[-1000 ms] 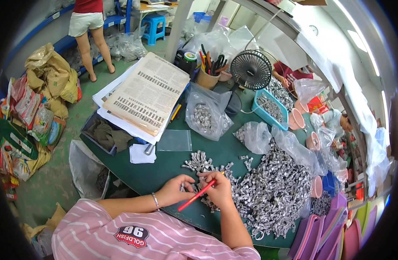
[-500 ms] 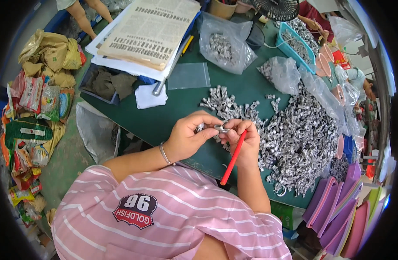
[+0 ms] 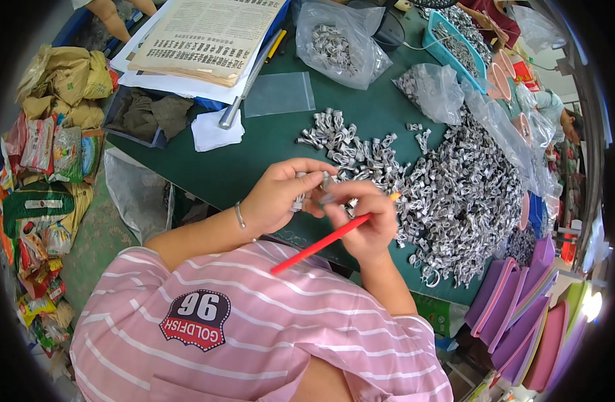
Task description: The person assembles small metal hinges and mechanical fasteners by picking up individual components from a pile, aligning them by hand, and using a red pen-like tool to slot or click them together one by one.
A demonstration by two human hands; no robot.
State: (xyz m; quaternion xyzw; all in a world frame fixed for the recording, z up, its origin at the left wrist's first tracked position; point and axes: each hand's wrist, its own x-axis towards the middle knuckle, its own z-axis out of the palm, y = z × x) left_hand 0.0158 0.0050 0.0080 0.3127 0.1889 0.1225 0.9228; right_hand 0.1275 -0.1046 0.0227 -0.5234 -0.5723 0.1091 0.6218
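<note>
Gleaming silver, the small metal clip (image 3: pixel 306 189) sits between both hands' fingers (image 3: pixel 317 179).

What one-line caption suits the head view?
Left hand grips small metal parts; right hand holds a red pencil.

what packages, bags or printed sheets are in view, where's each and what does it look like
Stack of printed paper sheets: top of the table, cream with dense black print.
Empty flat clear plastic bag: on the green table below the stack.
Clear plastic bag of small metal parts: top centre, crumpled.
Colourful snack packets: on the floor at left, red, green and yellow.
</note>
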